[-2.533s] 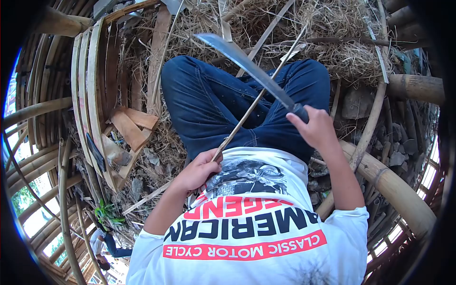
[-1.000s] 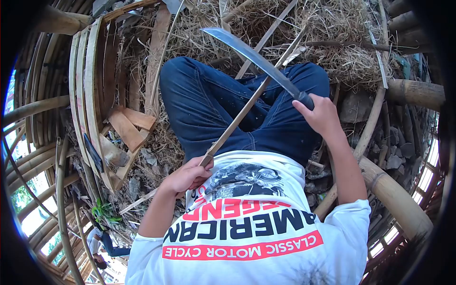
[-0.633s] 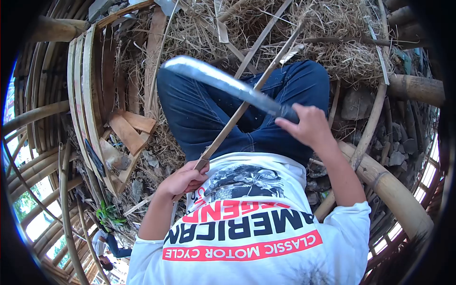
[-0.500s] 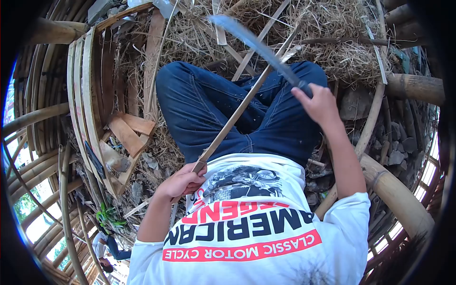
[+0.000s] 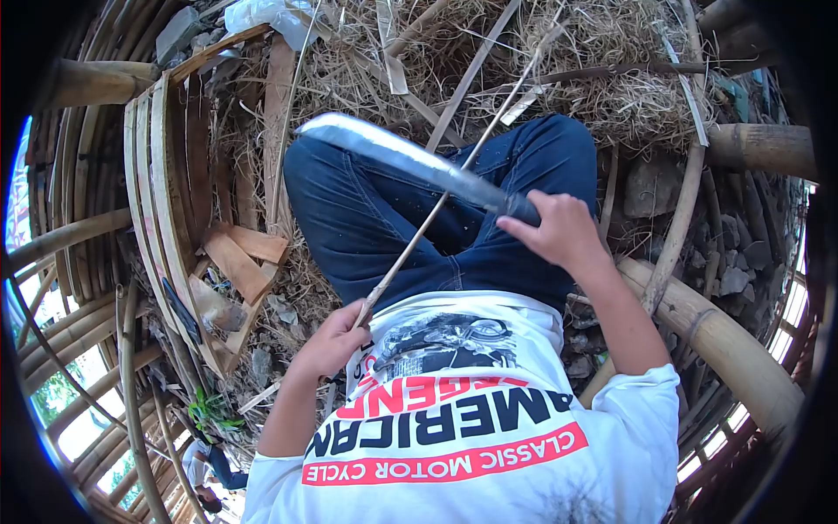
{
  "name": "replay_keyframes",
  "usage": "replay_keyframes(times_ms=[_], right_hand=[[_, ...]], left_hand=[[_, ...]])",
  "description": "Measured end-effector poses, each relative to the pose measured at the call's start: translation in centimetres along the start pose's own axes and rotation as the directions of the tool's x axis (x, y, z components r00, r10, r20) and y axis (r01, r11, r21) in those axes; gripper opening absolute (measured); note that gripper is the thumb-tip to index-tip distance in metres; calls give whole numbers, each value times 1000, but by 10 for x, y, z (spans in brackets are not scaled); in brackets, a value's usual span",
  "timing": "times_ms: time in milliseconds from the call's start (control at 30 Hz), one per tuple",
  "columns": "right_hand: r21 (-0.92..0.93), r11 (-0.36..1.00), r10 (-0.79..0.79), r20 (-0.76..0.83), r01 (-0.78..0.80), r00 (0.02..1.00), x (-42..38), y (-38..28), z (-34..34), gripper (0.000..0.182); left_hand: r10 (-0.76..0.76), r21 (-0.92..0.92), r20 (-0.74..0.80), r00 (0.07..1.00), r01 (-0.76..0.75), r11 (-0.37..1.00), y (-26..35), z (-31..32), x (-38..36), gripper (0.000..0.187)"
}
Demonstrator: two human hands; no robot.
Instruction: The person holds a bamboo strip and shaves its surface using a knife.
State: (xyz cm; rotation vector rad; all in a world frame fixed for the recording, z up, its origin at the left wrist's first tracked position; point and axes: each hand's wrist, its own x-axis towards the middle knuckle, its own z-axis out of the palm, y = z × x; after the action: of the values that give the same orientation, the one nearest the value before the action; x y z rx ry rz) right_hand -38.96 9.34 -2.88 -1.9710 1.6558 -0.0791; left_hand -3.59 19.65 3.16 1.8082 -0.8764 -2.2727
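Thin strip (image 5: 415,241), long axis diagonally forward-right

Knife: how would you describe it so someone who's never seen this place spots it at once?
Start from the dark blue jeans across the middle of the view. In front of them, the right hand grips the dark handle of the knife. Unlike the thin wooden stick it crosses in view, it has a broad, shiny metal blade.

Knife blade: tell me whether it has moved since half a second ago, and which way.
Yes. Judged against the pale wooden slats, the knife blade has swung toward them and down the picture, its tip now near the left knee.
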Motion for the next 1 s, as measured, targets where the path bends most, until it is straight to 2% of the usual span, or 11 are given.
replay_keyframes(times_ms=[33,67,100,167,267,433,500,567,633,800,1000], right_hand=[[-40,999,22,-30,-23,999,5,6,-2,65],[11,992,123,-10,-123,992,11,10,-8,65],[48,977,207,-40,-205,977,18,18,-8,63],[149,948,295,-79,-282,952,28,38,-9,60],[245,917,335,-47,-314,941,22,27,-12,56],[414,902,134,-1,-122,991,-31,-29,9,52],[385,907,114,161,-169,980,-51,-56,8,53],[389,920,-9,137,-45,991,-64,-70,18,57],[330,944,-45,173,-15,984,-72,-81,25,62],[239,970,-20,243,-40,970,-73,-81,17,65],[139,990,-33,192,6,981,-74,-77,11,58]], left_hand=[[149,299,-114,982,-109,948,0,1,-1,13],[261,486,-201,944,-135,864,-2,3,-2,20],[265,484,-204,942,-138,864,1,6,-2,20],[354,670,-318,880,-56,740,11,15,-4,29],[404,716,-323,855,-59,696,19,24,-3,34],[394,707,-345,852,-40,706,31,30,-2,39],[288,665,-365,885,32,746,37,38,-2,44],[339,704,-380,861,31,710,37,45,2,45],[393,742,-383,836,26,670,35,49,3,46],[397,755,-371,839,24,655,28,53,5,47],[445,769,-354,822,-15,639,19,55,5,46]])
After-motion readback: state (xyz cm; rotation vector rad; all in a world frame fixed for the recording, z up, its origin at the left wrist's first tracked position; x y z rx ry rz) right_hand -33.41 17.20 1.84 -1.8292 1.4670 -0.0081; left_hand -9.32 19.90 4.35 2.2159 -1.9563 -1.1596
